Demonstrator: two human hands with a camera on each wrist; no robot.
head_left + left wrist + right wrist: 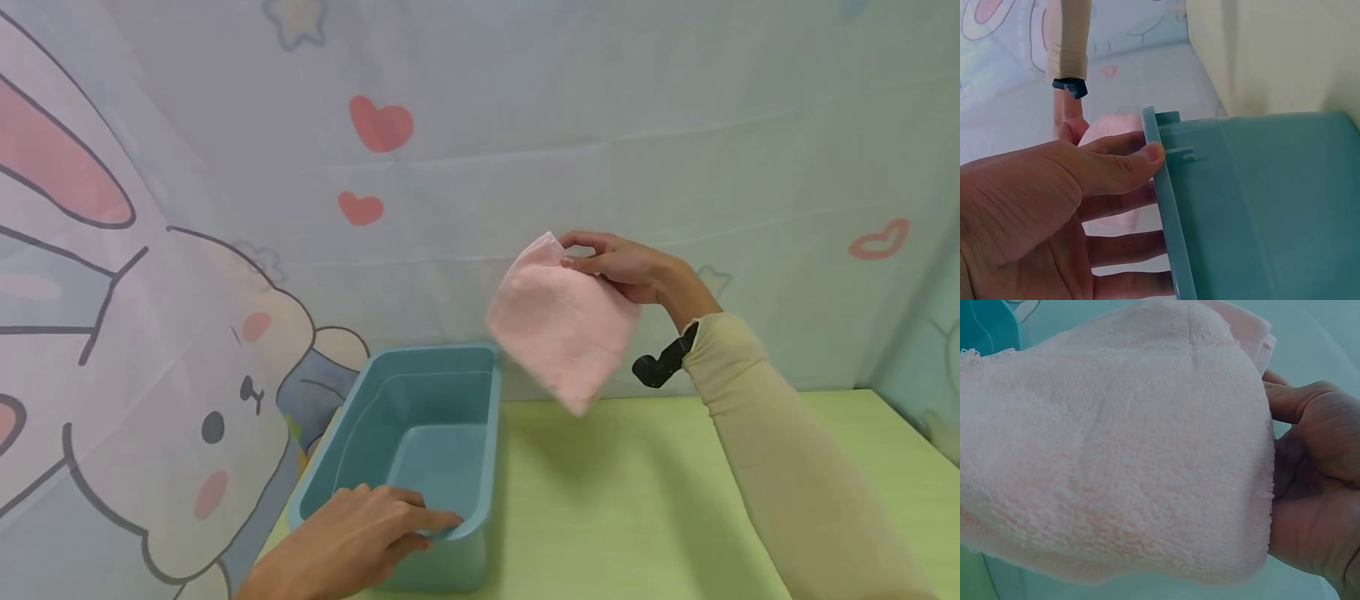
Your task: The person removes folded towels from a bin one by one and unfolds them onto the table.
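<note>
Pink cloth (564,327) hangs from the right-hand fingers (591,239).

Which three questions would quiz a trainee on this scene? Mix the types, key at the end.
1. Fill in: the left hand grips the ____ of the tub.
2. What colour is the cloth? A) blue B) green C) pink
3. True or false: the cloth lies in the tub.

Key:
1. rim
2. C
3. False: the right hand holds it in the air.
</note>
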